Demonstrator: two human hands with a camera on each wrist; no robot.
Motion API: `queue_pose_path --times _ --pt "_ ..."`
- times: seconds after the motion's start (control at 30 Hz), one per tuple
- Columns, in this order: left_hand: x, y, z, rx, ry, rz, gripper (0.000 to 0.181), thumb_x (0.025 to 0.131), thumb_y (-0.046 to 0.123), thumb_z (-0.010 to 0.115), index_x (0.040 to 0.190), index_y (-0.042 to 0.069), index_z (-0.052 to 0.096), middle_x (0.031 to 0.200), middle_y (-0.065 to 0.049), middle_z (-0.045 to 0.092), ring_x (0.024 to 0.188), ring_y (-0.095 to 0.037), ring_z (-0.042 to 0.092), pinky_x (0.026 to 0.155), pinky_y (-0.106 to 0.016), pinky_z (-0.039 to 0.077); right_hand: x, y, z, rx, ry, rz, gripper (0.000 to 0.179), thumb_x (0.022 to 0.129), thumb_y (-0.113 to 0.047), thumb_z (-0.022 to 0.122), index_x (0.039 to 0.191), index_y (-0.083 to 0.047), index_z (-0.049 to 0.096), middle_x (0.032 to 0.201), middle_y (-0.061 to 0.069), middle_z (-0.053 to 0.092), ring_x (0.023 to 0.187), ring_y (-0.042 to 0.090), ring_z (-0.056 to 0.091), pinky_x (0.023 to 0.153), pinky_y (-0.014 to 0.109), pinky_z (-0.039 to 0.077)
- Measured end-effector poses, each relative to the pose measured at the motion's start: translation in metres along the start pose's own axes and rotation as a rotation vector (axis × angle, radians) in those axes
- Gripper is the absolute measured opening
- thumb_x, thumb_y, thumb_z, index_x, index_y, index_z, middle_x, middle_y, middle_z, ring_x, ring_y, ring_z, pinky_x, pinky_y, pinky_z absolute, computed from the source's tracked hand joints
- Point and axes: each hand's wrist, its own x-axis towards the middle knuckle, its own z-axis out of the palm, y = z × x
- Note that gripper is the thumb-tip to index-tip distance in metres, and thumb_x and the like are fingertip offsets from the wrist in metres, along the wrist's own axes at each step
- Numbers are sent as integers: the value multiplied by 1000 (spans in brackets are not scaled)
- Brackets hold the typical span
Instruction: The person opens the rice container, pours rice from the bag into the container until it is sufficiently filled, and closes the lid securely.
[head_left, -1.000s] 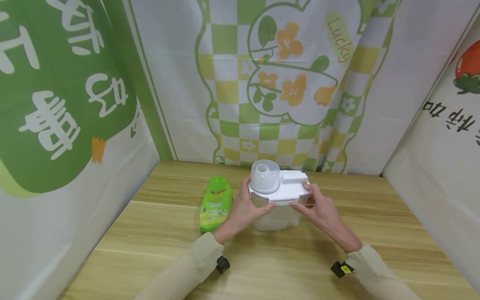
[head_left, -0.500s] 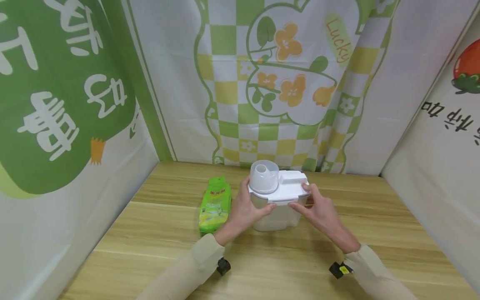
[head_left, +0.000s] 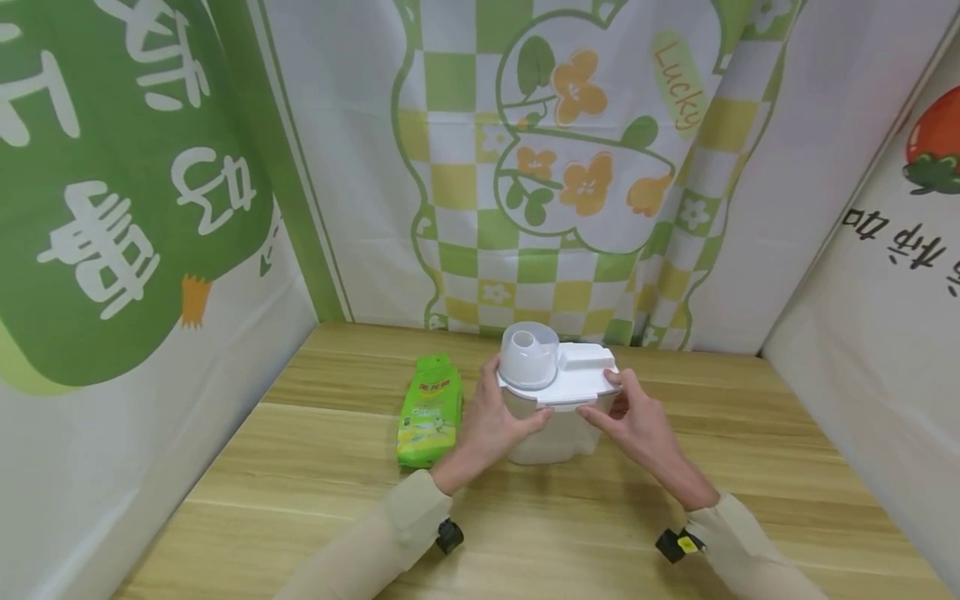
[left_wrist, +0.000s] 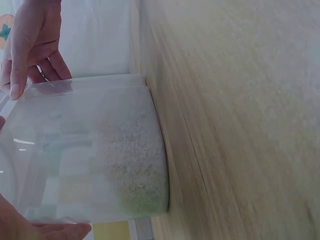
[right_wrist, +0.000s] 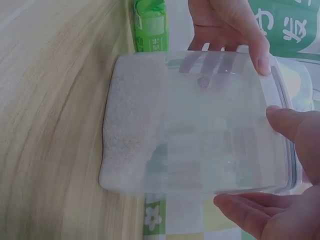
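Observation:
A clear rice storage container [head_left: 550, 437] stands upright on the table, its white lid [head_left: 577, 385] on top. A transparent measuring cup [head_left: 529, 357] sits at the left of that lid. Rice [left_wrist: 134, 155] fills the lower part of the container. My left hand [head_left: 486, 427] grips its left side, thumb at the front edge just under the lid. On the opposite side my right hand [head_left: 643, 423] holds it, with the thumb at the front clip and fingers along the right side. In the right wrist view both thumbs lie near the rim.
A green bag [head_left: 431, 412] lies on the wooden table [head_left: 322, 492] to the left, close beside my left hand. Behind the container hangs a checkered cloth [head_left: 517, 275] at the table's back edge. Printed cloth walls close off both sides.

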Motion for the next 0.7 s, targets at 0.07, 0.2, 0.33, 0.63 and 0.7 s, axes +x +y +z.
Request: queue_pose_path --times 0.07,0.2,0.33,0.63,0.7 --pt "0 1 0 -3 4 -12 106 71 44 85 150 9 22 141 -15 46 124 -30 54 102 -45 49 1 -1 1 -8 10 -6 49 82 -27 80 113 -6 49 96 20 70 78 22 70 60 20 55" --pt "0 2 1 -14 3 -34 108 70 43 85 150 9 21 142 -15 45 125 -29 53 103 -45 48 0 -2 1 -38 33 -9 49 82 -26 81 113 -4 50 90 18 69 74 19 67 58 19 53" --pt "0 2 2 -25 9 -39 109 70 43 85 151 10 20 143 -15 44 124 -29 53 103 -44 48 -1 -4 3 -52 49 -5 51 81 -27 81 114 -5 50 86 15 69 73 17 66 58 20 52" --pt "0 2 6 -39 35 -37 108 71 43 84 151 9 19 143 -15 43 124 -28 54 103 -45 48 -2 -5 7 -62 77 27 52 80 -29 82 115 -6 52 84 14 70 74 20 67 58 20 51" --pt "2 3 9 -46 27 -28 107 72 43 84 151 9 19 144 -15 43 124 -28 53 104 -45 47 -2 -4 5 -55 99 25 51 80 -27 83 114 -5 53 84 16 70 74 21 67 58 20 51"
